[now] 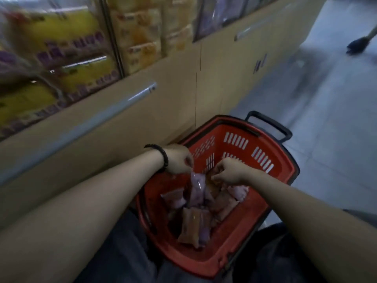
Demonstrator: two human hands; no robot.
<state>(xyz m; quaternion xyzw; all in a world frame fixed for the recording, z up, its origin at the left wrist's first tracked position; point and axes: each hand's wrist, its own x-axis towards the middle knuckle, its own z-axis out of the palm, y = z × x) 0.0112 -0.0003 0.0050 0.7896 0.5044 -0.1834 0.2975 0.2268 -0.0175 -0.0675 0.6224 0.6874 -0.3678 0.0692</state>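
Note:
A red shopping basket (pixel 282 166) stands on the floor between my knees, holding several small purple and brown snack packets (pixel 191 223). My left hand (pixel 178 160), with a black bead bracelet on its wrist, pinches the top of a purple packet (pixel 197 187) that hangs over the basket. Beside it, my right hand (pixel 229 170) pinches a brown packet (pixel 212 185) by its top edge. Both packets dangle just above the pile.
A beige cabinet (pixel 142 127) with metal bar handles runs along the left, under a glass display of yellow and orange packaged goods (pixel 81 58). Grey tiled floor (pixel 326 99) lies to the right. A person's dark shoe (pixel 358 45) is at the far upper right.

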